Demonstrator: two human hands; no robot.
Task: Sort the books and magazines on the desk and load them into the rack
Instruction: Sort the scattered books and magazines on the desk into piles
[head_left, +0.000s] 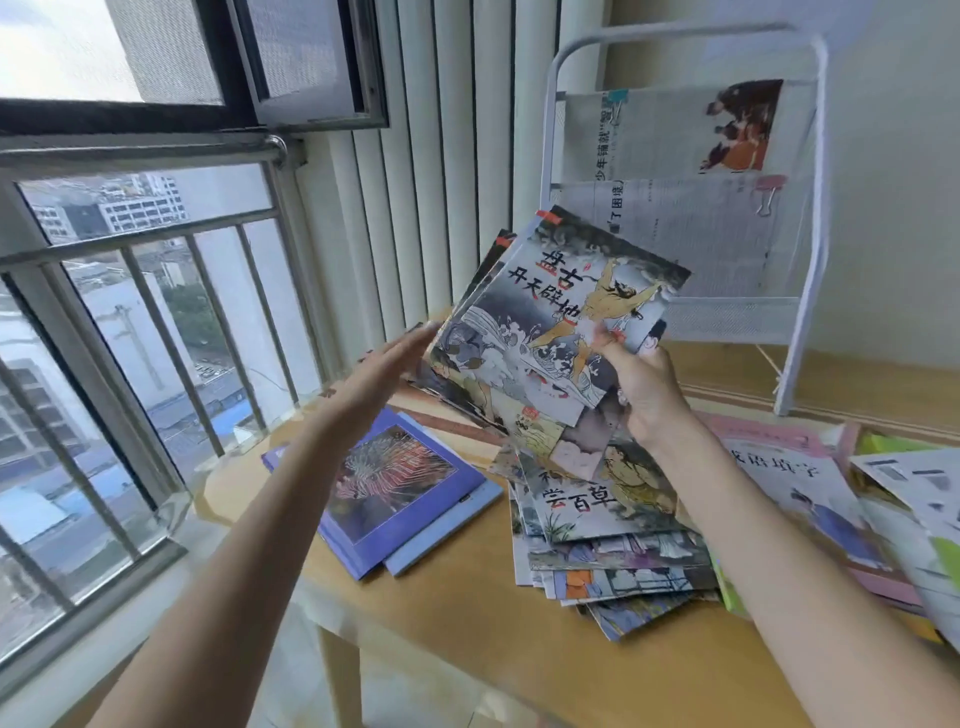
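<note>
The right hand (647, 387) grips a small bundle of picture books (556, 332) by its lower right corner, thumb on the front cover and the other fingers curled behind, out of sight. The bundle is held tilted in the air above the bench (467, 613), in front of the white rack (810, 218); how many books it holds is hard to tell, since only the edges of those behind the front cover show. The left hand (382, 371) is raised with its fingers straight and together, the tips at the bundle's left edge; whether they touch it cannot be made out. Both forearms reach up from the bottom of the view.

Under the bundle a loose pile of illustrated booklets (613, 540) lies near the bench's middle. Two purple books (400, 493) lie stacked towards the left edge. A pink-edged workbook (800, 483) and more papers at the right are cut off by the frame. The rack stands at the far right corner, with two papers in its pockets, their print blurred.
</note>
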